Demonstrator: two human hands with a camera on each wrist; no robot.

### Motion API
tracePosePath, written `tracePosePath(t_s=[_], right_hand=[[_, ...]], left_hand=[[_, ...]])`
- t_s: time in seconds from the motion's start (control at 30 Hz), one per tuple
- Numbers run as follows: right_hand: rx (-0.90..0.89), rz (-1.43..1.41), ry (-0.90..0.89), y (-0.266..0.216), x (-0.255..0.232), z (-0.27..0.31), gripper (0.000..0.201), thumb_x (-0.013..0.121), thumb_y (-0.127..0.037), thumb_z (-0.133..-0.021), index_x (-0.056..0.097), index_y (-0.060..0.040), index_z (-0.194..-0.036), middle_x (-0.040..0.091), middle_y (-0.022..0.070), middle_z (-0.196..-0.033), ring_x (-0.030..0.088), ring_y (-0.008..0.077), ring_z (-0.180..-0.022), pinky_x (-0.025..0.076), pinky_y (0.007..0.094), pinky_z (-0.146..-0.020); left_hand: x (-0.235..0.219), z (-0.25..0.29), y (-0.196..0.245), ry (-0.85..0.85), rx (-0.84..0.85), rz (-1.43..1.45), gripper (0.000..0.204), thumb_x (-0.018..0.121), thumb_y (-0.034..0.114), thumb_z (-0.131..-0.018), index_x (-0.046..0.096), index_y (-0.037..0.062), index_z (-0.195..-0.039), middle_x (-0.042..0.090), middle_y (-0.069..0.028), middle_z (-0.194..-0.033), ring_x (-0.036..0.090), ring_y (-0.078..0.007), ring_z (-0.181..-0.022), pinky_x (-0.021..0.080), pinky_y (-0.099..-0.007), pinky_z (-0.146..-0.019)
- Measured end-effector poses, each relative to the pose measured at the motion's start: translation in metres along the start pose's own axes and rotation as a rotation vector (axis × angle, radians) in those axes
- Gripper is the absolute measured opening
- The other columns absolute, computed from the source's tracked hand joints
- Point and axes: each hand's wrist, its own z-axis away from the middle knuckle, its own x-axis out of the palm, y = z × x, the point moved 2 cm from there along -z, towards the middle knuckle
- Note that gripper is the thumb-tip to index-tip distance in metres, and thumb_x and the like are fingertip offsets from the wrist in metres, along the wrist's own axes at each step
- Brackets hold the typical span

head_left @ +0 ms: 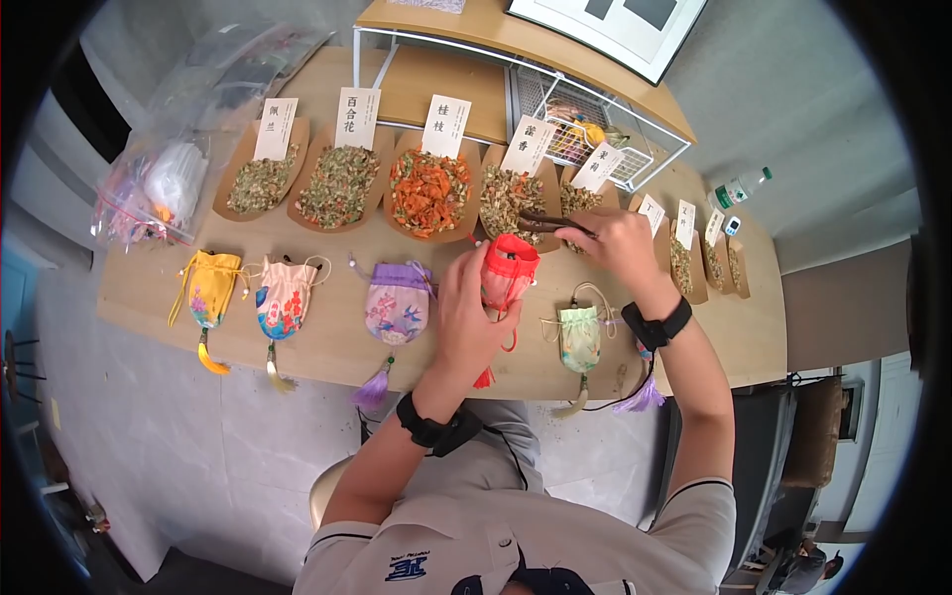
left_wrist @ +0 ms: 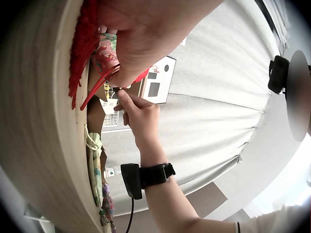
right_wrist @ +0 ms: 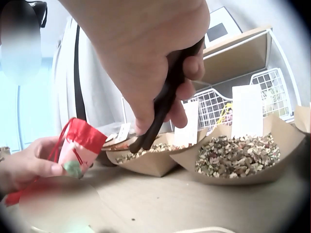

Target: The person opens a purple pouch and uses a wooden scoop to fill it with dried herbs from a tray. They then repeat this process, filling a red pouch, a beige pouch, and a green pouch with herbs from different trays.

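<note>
The left hand (head_left: 470, 315) grips a small red and pink drawstring pouch (head_left: 509, 276), its red mouth gaping upward. Dark tongs (head_left: 555, 224) are held in the right hand (head_left: 620, 243), their tips over a paper tray of dried herbs (head_left: 511, 198), just above and right of the pouch. In the right wrist view the fingers of the right hand (right_wrist: 160, 73) curl round the tongs (right_wrist: 167, 97), and the pouch (right_wrist: 83, 145) is at lower left in the left hand (right_wrist: 34, 162). Whether the tips hold any herbs I cannot tell.
Several labelled herb trays (head_left: 335, 188) line the table (head_left: 139, 288). Nearer the front edge lie a yellow pouch (head_left: 210, 288), a floral pouch (head_left: 284, 297), a purple pouch (head_left: 397, 307) and a green pouch (head_left: 580, 339). Behind stand a shelf (head_left: 535, 50), a bottle (head_left: 742, 188) and plastic bags (head_left: 198, 119).
</note>
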Motion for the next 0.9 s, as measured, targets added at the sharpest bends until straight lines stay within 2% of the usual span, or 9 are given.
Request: tracePosePath(t_s=[0.13,0.23,0.33,0.63,0.73,0.9], right_hand=[[-0.067,0.069,-0.030,-0.008,0.013,-0.003,0.029,0.073,-0.042,-0.088,0.076,-0.0127,-0.087,0.069,0.0059,-0.072,0.069,0.0250,-0.065,0.052,0.0351,-0.055],[-0.038,0.152,-0.079,-0.008,0.018,-0.010,0.030,0.072,-0.043,-0.089,0.076,-0.0128,-0.088,0.068,0.0049,-0.071,0.069,0.0238,-0.065,0.052,0.0350,-0.055],[0.003,0.165,-0.062,-0.006,0.023,-0.016,0.029,0.075,-0.038,-0.089,0.075,-0.0091,-0.086,0.065,0.0078,-0.068,0.066,0.0274,-0.063,0.050,0.0377,-0.054],[0.044,0.151,-0.095,-0.001,0.029,-0.022,0.031,0.072,-0.040,-0.091,0.075,-0.0096,-0.086,0.065,0.0083,-0.069,0.067,0.0282,-0.065,0.050,0.0386,-0.055],[0.037,0.143,-0.102,0.000,0.034,-0.023,0.033,0.071,-0.041,-0.092,0.074,-0.0093,-0.085,0.066,0.0093,-0.069,0.067,0.0285,-0.064,0.051,0.0387,-0.055],[0.015,0.115,-0.070,-0.003,0.045,-0.025,0.037,0.070,-0.043,-0.093,0.071,-0.0093,-0.078,0.066,0.0094,-0.066,0.067,0.0290,-0.060,0.052,0.0386,-0.054]], left_hand=[[-0.001,-0.001,0.001,0.004,0.013,-0.007,0.087,0.087,0.007,-0.068,0.048,0.0065,-0.145,0.054,-0.0163,-0.133,0.056,-0.0359,-0.122,0.051,-0.0443,-0.098],[-0.001,-0.001,0.001,0.002,0.009,-0.004,0.086,0.087,0.008,-0.068,0.048,0.0065,-0.145,0.055,-0.0161,-0.133,0.056,-0.0359,-0.122,0.051,-0.0446,-0.098],[-0.001,0.000,0.001,-0.035,-0.029,0.040,0.085,0.085,0.009,-0.073,0.045,0.0062,-0.147,0.052,-0.0184,-0.135,0.053,-0.0392,-0.124,0.046,-0.0481,-0.104],[-0.001,0.000,0.002,-0.034,-0.030,0.043,0.085,0.085,0.009,-0.073,0.045,0.0065,-0.148,0.052,-0.0182,-0.136,0.053,-0.0392,-0.123,0.046,-0.0485,-0.104],[0.000,0.000,0.000,0.004,0.007,-0.007,0.087,0.088,0.008,-0.068,0.048,0.0066,-0.145,0.055,-0.0162,-0.133,0.057,-0.0359,-0.122,0.050,-0.0449,-0.099],[-0.001,-0.001,0.001,0.003,0.009,-0.011,0.086,0.088,0.008,-0.068,0.048,0.0063,-0.145,0.055,-0.0163,-0.133,0.057,-0.0359,-0.121,0.051,-0.0448,-0.099]])
